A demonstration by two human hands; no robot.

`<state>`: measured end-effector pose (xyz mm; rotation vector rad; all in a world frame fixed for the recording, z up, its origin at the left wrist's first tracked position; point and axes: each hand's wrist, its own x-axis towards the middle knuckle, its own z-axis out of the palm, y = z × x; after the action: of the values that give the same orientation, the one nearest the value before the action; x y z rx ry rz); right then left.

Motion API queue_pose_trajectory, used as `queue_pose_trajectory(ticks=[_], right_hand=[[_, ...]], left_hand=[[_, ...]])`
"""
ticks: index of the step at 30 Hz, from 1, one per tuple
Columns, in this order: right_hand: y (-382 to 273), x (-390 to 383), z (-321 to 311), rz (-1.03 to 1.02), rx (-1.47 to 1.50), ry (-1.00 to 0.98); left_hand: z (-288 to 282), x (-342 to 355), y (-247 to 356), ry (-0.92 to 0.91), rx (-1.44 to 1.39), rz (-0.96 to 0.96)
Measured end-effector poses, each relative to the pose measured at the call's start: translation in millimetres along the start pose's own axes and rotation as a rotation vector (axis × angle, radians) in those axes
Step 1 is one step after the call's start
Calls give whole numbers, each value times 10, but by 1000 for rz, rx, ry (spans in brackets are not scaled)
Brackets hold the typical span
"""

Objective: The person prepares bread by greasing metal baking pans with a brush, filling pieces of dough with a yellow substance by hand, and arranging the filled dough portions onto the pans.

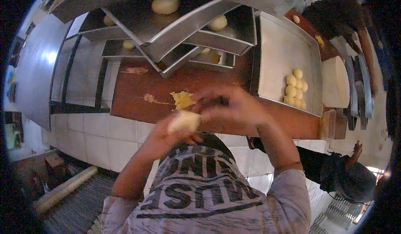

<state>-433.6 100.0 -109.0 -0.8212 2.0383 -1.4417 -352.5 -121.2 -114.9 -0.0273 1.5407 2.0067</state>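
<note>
A pale piece of dough [184, 122] rests in my left hand [161, 136], low over the front edge of the brown table, with the fingers beneath it. My right hand [229, 104] hovers just beside the dough, to its right. Its fingers are bent toward the dough and smeared by motion, so whether they pinch anything cannot be made out. Right behind the dough, a crumbly yellow heap [182, 98] lies on the tabletop, partly hidden by my right fingers.
Crisscrossed metal trays [194, 23] with dough balls [165, 5] stand at the back. To the right, a large metal tray [279, 46] holds several clustered dough balls [295, 87]. A whitish tub [335, 81] stands beyond it. Other people are at the right. A long roller [67, 189] lies lower left.
</note>
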Motion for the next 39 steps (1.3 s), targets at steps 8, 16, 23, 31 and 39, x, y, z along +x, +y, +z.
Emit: queue_pose_trajectory(ticks=[8, 16, 23, 31, 39], right_hand=[[1145, 288, 436, -270, -749, 21], [1035, -156, 354, -134, -843, -45], [304, -400, 238, 195, 471, 657], [215, -281, 424, 4, -435, 803], [-78, -236, 274, -95, -392, 777]], left_hand=[[-446, -70, -315, 545, 38, 144], [-298, 131, -165, 588, 728, 397], [-141, 586, -65, 406, 465, 410], [186, 808, -218, 179, -275, 99], [150, 583, -26, 25, -213, 338]])
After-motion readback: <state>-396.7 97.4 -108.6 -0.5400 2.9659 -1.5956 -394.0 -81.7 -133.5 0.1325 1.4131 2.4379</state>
